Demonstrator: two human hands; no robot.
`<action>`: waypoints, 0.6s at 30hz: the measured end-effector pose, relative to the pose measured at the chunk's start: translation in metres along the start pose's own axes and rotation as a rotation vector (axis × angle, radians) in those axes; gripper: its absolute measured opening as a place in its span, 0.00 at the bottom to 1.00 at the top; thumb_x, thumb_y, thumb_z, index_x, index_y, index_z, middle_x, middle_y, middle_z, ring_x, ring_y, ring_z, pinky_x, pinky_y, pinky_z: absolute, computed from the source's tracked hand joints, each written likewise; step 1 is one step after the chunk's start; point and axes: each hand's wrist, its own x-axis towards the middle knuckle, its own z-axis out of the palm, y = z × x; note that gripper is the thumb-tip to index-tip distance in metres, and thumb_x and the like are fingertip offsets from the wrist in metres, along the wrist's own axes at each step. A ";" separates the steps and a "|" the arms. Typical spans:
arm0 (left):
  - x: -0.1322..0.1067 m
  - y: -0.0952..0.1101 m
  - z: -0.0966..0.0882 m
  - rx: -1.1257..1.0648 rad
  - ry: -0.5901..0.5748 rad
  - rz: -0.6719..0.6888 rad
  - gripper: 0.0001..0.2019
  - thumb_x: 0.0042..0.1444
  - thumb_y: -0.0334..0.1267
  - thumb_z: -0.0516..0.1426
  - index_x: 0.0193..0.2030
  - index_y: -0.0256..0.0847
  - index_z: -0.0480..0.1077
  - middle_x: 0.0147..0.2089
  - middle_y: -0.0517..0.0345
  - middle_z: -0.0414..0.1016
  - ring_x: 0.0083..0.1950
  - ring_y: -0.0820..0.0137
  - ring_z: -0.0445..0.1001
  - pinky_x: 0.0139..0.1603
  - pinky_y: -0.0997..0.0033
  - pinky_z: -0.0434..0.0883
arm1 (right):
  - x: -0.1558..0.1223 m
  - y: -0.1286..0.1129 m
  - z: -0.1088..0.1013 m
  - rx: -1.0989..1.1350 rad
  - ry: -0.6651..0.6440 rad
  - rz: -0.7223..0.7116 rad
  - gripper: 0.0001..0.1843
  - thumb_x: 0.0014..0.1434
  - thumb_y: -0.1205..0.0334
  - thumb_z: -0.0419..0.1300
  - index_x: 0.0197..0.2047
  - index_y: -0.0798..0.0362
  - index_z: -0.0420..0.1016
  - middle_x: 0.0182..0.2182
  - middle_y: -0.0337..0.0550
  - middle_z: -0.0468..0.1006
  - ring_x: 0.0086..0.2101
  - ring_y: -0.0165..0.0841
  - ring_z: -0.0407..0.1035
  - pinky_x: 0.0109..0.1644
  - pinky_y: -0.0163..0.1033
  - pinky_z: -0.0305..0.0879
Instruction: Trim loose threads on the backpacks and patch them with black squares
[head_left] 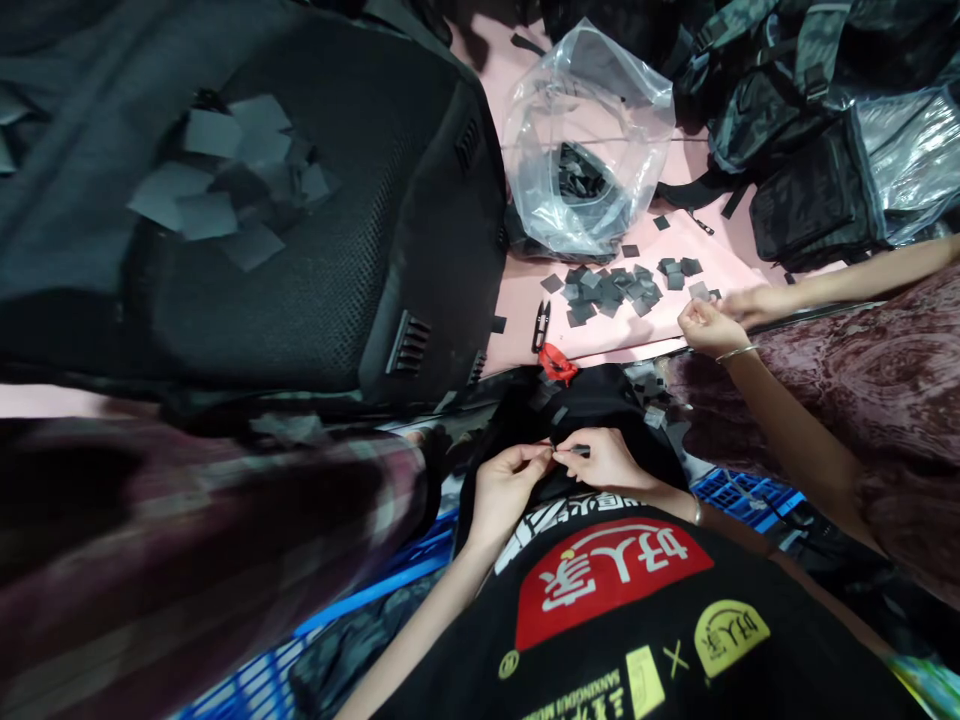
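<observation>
Over my lap, my left hand (511, 487) and my right hand (606, 462) meet with thumbs and forefingers pinched together. Between the fingertips is a small dark piece (580, 450), mostly covered by the fingers; its exact kind cannot be made out. Beyond my hands, on the pink tabletop (517, 345), lie thread snips (541, 327) beside a crumpled red item (558, 364). A loose heap of small black squares (611, 290) is spread behind them. An apron (480, 640) with a red printed panel covers my front, under my forearms.
A large black backpack (442, 240) with dark squares (206, 215) on it fills the left. A clear plastic bag (540, 190) holds dark pieces. Co-workers sit on both sides; one's hands (712, 325) work at the right table edge. Blue crates (750, 495) stand below.
</observation>
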 end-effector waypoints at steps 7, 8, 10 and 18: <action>0.000 0.000 0.001 0.110 0.011 0.069 0.09 0.41 0.42 0.60 0.27 0.38 0.75 0.37 0.51 0.79 0.40 0.63 0.76 0.44 0.66 0.71 | 0.000 -0.008 -0.005 0.029 -0.043 0.053 0.09 0.53 0.62 0.58 0.33 0.57 0.77 0.20 0.41 0.76 0.20 0.27 0.72 0.24 0.27 0.65; -0.001 0.001 0.001 0.120 0.013 0.075 0.09 0.41 0.41 0.60 0.26 0.38 0.75 0.36 0.51 0.79 0.39 0.63 0.76 0.44 0.66 0.71 | 0.000 -0.008 -0.005 0.032 -0.046 0.055 0.09 0.53 0.62 0.58 0.34 0.57 0.77 0.19 0.41 0.76 0.20 0.27 0.72 0.24 0.27 0.65; -0.001 0.001 0.001 0.132 0.013 0.081 0.09 0.42 0.41 0.59 0.26 0.38 0.75 0.37 0.51 0.79 0.39 0.63 0.76 0.44 0.66 0.71 | 0.001 -0.006 -0.005 0.060 -0.061 0.065 0.10 0.53 0.61 0.58 0.34 0.57 0.77 0.19 0.41 0.76 0.20 0.28 0.71 0.23 0.27 0.66; -0.004 0.002 0.002 0.162 0.021 0.070 0.08 0.42 0.41 0.59 0.26 0.39 0.75 0.38 0.51 0.79 0.40 0.62 0.76 0.45 0.66 0.71 | -0.001 -0.007 -0.005 0.019 -0.073 0.041 0.11 0.54 0.60 0.57 0.34 0.58 0.77 0.19 0.43 0.76 0.21 0.30 0.73 0.26 0.28 0.66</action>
